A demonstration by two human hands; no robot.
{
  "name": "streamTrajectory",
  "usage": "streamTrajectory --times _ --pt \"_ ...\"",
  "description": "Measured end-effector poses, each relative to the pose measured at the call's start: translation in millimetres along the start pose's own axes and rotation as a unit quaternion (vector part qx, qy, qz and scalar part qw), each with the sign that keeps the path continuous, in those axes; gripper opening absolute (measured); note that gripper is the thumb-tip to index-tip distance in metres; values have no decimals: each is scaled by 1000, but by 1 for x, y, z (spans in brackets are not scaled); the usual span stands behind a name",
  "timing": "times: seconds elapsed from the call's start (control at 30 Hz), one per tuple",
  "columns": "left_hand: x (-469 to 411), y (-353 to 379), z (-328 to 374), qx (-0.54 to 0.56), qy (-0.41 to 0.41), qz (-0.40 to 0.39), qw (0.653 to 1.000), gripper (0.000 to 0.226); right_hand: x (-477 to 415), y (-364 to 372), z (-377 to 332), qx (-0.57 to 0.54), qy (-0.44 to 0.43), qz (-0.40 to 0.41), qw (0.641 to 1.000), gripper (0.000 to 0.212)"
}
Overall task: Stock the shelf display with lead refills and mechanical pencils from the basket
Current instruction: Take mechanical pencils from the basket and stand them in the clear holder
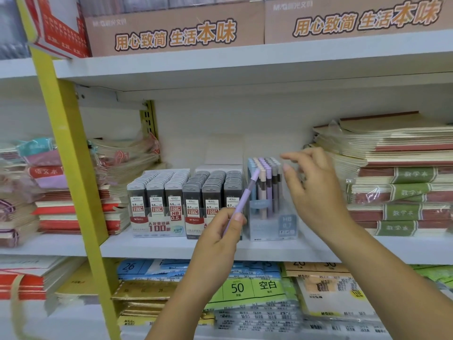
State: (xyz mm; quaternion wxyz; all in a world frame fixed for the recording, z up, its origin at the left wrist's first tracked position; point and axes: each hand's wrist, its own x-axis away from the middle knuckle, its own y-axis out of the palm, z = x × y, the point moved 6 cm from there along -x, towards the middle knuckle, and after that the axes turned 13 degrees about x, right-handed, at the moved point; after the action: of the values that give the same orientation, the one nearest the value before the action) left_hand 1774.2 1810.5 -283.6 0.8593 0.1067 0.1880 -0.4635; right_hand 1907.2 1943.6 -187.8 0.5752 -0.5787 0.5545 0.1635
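My left hand [221, 231] pinches a lilac mechanical pencil [246, 195] that slants up to the right, its top end close to the clear display box of pastel mechanical pencils [285, 224] on the middle shelf. My right hand [311, 185] hovers at the right of that box with fingers spread and loosely bent, holding nothing. Left of the pencil box stand two display trays of lead refill cases, one marked 0.5 [157, 204] and one marked 0.7 [210, 195]. No basket is in view.
Stacks of notebooks [397, 175] fill the shelf to the right, and more notebooks [115, 182] lie at the left. A yellow upright post [71, 155] crosses the left side. Brown cartons [176, 28] sit on the shelf above; packaged paper pads [245, 288] lie below.
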Motion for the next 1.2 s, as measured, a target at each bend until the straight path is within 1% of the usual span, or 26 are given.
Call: streamTrajectory --times 0.03,0.07,0.1,0.13,0.17,0.2,0.23,0.27,0.3,0.33,0.37,0.4,0.43,0.47,0.53,0.63,0.7,0.83,0.97,1.07,1.13,1.2 --pt "0 1 2 -4 4 -3 1000 41 2 -1 -6 -92 23 -33 995 17" --pt "-1 3 3 -11 7 -5 1000 40 6 2 -13 -198 60 -93 974 15" --pt "-1 5 5 -16 9 -9 1000 38 11 6 -21 -286 94 -151 942 17" --pt "-1 8 7 -17 8 -14 1000 37 16 10 -28 -336 109 -195 915 21" --pt "-1 10 9 -20 8 -14 1000 36 18 11 -33 -361 110 -215 901 24" --pt "-1 12 10 -29 13 -10 999 34 19 9 -35 -373 106 -214 897 25" --pt "-2 13 12 -44 28 2 999 31 19 4 -37 -384 102 -196 896 25" --pt "-3 11 15 -79 57 28 995 24 16 -2 -34 -393 99 -158 901 23" --pt "-3 8 19 -142 94 65 983 19 12 -12 -29 -389 92 -105 910 22" --pt "-3 6 25 -222 140 104 959 27 7 -24 -22 -371 78 -43 924 22" --pt "-3 4 30 -296 185 138 927 46 3 -36 -16 -341 55 16 938 24" --pt "-4 3 33 -352 219 160 896 63 -1 -45 -12 -301 26 57 952 27" --pt "-7 5 34 -396 239 166 871 76 -3 -50 -10 -257 -2 78 963 28" --pt "-10 6 34 -427 246 159 856 86 -4 -50 -8 -213 -22 79 974 29" --pt "-16 8 27 -463 243 140 841 97 -4 -42 -9 -130 -48 58 989 30" --pt "-20 8 14 -475 236 131 837 104 2 -24 -14 -27 -82 20 996 28" --pt "-21 7 9 -477 238 131 836 104 7 -12 -19 -5 -92 -18 996 26" --pt "-22 5 5 -476 246 133 834 103 8 -6 -22 -34 -84 -43 995 25" --pt "-23 5 3 -476 240 127 837 103 5 -6 -18 -82 -50 -57 994 28" --pt "-23 5 1 -479 241 124 835 102 2 -6 -13 -107 -26 -54 992 25" --pt "-24 5 2 -477 244 125 835 101 2 -4 -10 -113 -20 -59 992 25" --pt "-24 5 2 -474 246 125 836 100 3 5 -8 -92 -20 -84 992 26"
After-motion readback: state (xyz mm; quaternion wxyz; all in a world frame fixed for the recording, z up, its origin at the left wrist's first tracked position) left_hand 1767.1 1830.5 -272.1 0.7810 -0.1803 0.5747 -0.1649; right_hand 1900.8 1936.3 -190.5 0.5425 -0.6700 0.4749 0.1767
